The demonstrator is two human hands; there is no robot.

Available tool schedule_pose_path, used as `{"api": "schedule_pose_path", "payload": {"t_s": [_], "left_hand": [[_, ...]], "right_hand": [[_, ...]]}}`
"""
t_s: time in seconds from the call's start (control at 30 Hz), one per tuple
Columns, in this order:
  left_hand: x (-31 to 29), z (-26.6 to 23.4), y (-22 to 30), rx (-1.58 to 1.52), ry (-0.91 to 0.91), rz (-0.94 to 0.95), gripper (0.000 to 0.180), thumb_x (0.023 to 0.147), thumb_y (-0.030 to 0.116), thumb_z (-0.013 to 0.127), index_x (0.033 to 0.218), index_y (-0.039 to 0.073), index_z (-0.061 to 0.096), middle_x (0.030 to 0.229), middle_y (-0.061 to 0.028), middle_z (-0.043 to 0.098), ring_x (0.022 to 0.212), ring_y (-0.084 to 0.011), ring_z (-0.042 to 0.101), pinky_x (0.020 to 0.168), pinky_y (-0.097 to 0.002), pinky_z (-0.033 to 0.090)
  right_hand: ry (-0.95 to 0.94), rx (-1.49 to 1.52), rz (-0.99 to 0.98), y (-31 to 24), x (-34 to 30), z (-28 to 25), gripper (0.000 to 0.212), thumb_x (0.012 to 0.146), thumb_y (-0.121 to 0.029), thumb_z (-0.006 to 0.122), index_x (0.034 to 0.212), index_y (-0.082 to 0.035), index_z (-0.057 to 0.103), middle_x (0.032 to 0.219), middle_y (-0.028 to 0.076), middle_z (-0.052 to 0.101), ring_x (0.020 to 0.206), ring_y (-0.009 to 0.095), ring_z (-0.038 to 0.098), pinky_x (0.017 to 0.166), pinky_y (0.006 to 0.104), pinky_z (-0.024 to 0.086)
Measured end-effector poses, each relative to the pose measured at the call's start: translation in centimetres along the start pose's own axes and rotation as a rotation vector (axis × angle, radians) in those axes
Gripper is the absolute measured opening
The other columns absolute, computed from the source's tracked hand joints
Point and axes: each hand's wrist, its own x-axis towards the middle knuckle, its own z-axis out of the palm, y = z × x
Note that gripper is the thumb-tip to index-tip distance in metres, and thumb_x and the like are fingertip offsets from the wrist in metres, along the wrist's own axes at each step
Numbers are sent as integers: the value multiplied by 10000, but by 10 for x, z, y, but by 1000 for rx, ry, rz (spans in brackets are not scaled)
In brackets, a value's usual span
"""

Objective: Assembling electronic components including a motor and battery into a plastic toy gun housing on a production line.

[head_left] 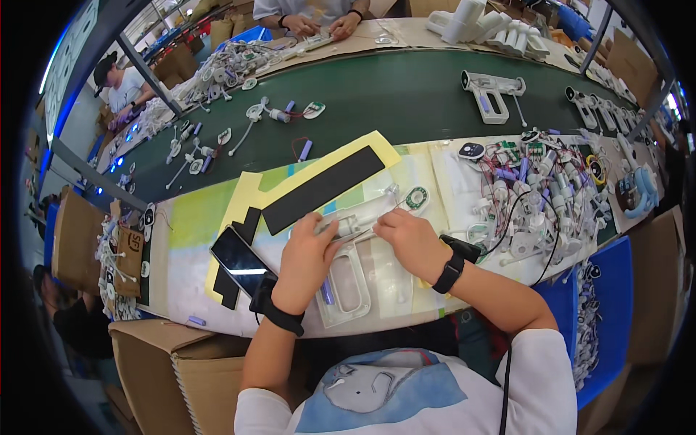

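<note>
A white, gun-shaped plastic housing half [371, 209] with a looped handle lies on the table in front of me. My left hand [306, 252] is closed on its near-left part, the fingers over a cylindrical part seated inside. Beside its right end, my right hand [413, 243] is closed in a pinch; what sits between its fingertips is too small to make out, with thin wires close by. A round green circuit board in a white ring [417, 198] rests just beyond the right hand. Inside the handle lies a lilac battery cell [327, 292].
A phone [243, 262] and a black foam strip [322, 190] on yellow backing lie left and beyond. Wired motors and boards are heaped [533, 192] at the right. Past the table runs a green conveyor belt [391, 90] with parts. A co-worker's hands [319, 27] work opposite.
</note>
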Motion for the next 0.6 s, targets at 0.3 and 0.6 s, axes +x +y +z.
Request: {"api": "schedule_pose_path", "payload": {"t_s": [0.3,0.6], "left_hand": [[-1,-13,8,45,108,73,450,794,108,672,1205,-31,553,1116,-180,526,1026,-347,548,959,-402,436],[-14,-13,-15,176,-55,-9,390,802,92,644,1165,-14,547,1066,-171,606,980,-341,595,1019,-441,401]], "right_hand": [[29,-12,24,2,4,-3,194,750,-22,541,923,-32,629,899,79,590,923,257,578,721,355,516],[2,-39,45,-2,5,-3,224,774,-25,563,963,-60,677,941,58,634,924,232,603,727,338,525]]}}
